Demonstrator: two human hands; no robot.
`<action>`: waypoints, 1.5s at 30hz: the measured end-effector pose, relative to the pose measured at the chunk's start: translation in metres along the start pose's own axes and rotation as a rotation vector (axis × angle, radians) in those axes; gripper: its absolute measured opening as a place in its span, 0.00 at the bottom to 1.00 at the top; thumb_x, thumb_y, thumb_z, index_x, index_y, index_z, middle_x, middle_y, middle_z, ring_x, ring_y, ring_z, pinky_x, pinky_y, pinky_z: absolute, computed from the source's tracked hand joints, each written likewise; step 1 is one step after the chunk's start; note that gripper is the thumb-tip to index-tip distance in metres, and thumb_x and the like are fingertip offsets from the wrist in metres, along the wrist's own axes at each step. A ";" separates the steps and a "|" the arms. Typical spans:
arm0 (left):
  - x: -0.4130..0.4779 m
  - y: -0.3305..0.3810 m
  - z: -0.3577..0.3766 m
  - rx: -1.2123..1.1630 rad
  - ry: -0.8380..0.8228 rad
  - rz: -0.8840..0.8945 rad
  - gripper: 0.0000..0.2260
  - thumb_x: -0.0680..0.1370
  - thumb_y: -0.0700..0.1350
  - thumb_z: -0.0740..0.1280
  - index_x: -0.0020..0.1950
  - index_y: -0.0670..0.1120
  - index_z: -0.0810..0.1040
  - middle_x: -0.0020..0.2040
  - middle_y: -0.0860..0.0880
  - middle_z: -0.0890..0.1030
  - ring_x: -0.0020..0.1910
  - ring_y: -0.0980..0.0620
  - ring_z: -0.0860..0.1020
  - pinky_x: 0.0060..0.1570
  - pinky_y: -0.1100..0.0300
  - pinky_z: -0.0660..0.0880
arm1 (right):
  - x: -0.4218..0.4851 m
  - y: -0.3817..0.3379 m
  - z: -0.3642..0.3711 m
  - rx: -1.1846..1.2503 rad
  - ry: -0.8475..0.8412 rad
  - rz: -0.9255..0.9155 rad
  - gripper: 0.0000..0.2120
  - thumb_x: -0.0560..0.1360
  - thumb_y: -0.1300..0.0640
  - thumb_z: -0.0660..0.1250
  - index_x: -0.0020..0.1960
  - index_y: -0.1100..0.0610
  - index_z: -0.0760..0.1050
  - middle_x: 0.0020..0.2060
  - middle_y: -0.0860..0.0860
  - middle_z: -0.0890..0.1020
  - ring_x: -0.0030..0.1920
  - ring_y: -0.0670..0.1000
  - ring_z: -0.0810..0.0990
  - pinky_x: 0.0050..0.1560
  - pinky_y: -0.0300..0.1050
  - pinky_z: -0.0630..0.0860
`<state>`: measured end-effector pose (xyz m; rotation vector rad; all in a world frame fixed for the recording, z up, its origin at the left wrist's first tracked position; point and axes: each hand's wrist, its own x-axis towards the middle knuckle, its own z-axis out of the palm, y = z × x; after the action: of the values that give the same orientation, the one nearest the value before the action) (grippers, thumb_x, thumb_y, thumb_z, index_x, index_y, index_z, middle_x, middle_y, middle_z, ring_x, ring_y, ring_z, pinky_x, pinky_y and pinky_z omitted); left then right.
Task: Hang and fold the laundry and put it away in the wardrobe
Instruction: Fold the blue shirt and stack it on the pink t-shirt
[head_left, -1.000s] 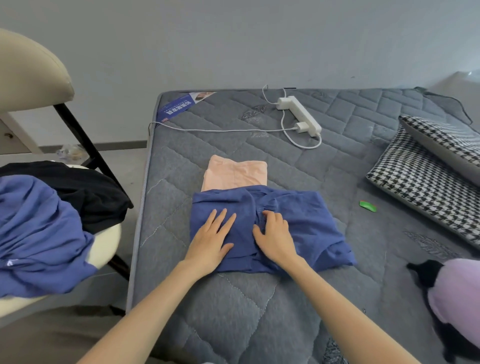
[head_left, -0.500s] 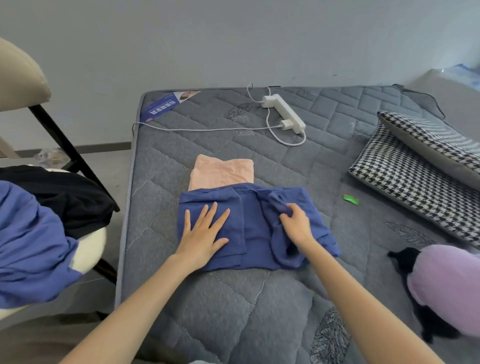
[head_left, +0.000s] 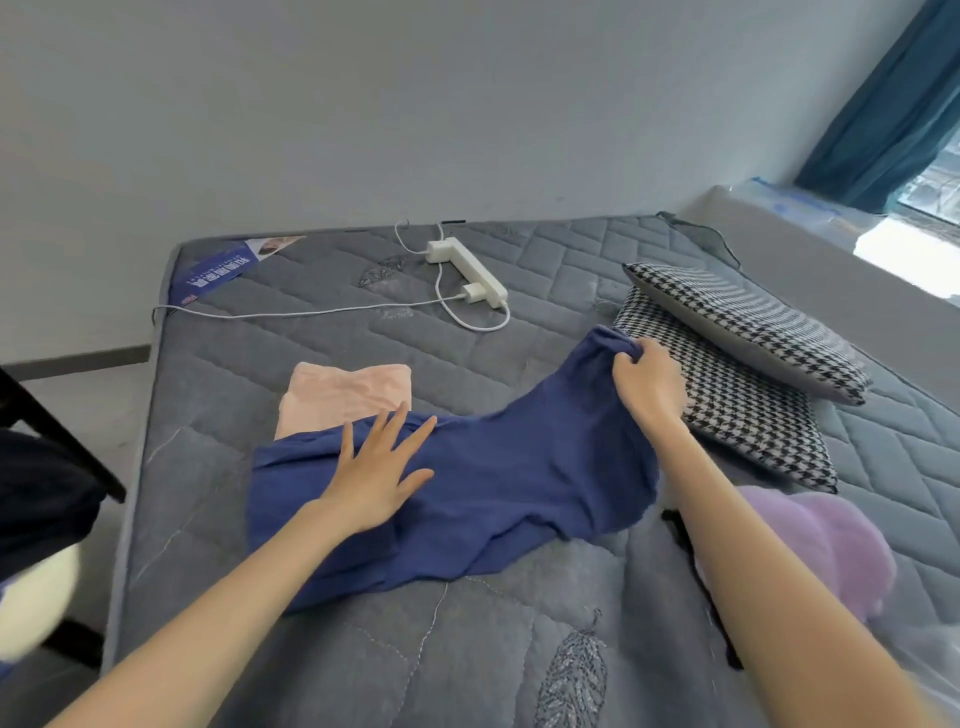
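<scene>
The blue garment lies on the grey mattress, its near-left part flat and its far-right end raised; the long axis runs from the left hand up and rightward to the right hand. The left hand presses on the cloth with fingers straight and spread; the right has its fingers curled tight round the bunched end, just beside the houndstooth pillows. A folded pink garment lies partly under the blue one's far edge. The fold likely turns on this line: the held end would travel back leftward, toward the pinning hand, and the right hand alone has it.
</scene>
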<state>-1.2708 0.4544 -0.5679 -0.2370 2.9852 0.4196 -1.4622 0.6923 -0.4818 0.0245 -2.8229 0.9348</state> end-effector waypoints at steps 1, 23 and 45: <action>0.000 0.000 0.001 -0.007 0.002 0.002 0.28 0.82 0.56 0.52 0.76 0.58 0.37 0.77 0.49 0.36 0.76 0.48 0.37 0.71 0.42 0.35 | -0.005 -0.003 0.003 -0.041 0.006 -0.033 0.11 0.77 0.57 0.57 0.56 0.57 0.75 0.53 0.57 0.79 0.50 0.59 0.77 0.44 0.46 0.66; -0.036 -0.043 0.042 -0.158 -0.046 -0.141 0.26 0.82 0.57 0.50 0.77 0.59 0.43 0.77 0.52 0.37 0.76 0.50 0.35 0.71 0.43 0.37 | -0.113 0.025 0.119 -0.211 -0.508 -0.512 0.20 0.82 0.48 0.54 0.72 0.47 0.65 0.71 0.50 0.69 0.71 0.56 0.64 0.69 0.56 0.61; -0.102 -0.081 0.065 0.030 -0.012 -0.121 0.48 0.73 0.61 0.65 0.72 0.54 0.28 0.71 0.51 0.22 0.71 0.47 0.25 0.68 0.40 0.31 | -0.162 -0.076 0.201 0.193 -0.664 -0.121 0.21 0.77 0.45 0.62 0.30 0.52 0.62 0.41 0.55 0.73 0.53 0.59 0.71 0.49 0.53 0.69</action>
<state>-1.1509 0.4093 -0.6372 -0.4077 2.9430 0.3615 -1.3280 0.5057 -0.6223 0.6331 -3.2317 1.3722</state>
